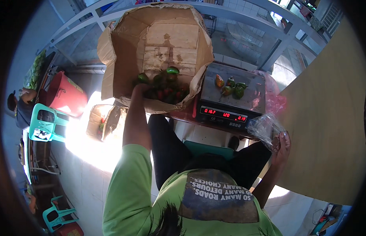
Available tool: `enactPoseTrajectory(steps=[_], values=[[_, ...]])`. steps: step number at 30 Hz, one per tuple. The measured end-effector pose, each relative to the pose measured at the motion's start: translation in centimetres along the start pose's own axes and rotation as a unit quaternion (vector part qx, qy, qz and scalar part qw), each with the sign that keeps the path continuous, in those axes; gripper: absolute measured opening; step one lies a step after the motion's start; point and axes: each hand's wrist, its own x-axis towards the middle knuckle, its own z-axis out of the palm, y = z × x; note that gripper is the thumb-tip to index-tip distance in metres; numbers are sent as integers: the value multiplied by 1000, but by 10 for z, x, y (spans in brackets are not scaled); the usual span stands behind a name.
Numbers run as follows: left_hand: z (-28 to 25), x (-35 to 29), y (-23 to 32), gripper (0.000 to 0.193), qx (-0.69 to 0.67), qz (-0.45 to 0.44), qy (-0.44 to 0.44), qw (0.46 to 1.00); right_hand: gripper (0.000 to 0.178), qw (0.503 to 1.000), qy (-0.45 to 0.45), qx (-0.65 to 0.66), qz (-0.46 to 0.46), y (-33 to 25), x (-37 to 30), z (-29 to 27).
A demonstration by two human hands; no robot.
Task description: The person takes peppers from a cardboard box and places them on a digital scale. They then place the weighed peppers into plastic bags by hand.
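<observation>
My left hand (pixel 141 88) reaches down into a large open cardboard box (pixel 173 34), at the near left of a heap of green and red peppers (pixel 167 85). Shadow and the peppers hide its fingers, so I cannot see whether it grips one. Off to the right, my right hand (pixel 282 144) is closed on a crumpled clear plastic bag (pixel 264 126) beside the scale's front corner. On the metal pan of a digital scale (pixel 212 93) lie several peppers (pixel 238 92), mostly green, one orange. Red digits glow on the scale's black front.
A pink plastic bag (pixel 274 98) lies against the scale's right side. To the right stands a wooden board (pixel 328 129). On the left are a smaller cardboard box (pixel 97 122), a red bin (pixel 67 94), a turquoise chair (pixel 43 124) and another person (pixel 23 108).
</observation>
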Motion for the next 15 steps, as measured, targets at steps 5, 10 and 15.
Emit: enactPoseTrajectory(steps=[5,10,15], values=[[35,-52,62,38,-413,-61,-22,908,10,999,37,-15,17,4,-3,-1],[27,-12,5,37,-529,-102,-34,842,10,999,18,-12,28,8,-2,11],[21,14,3,33,-300,119,-49,945,10,999,29,-11,39,8,1,6]])
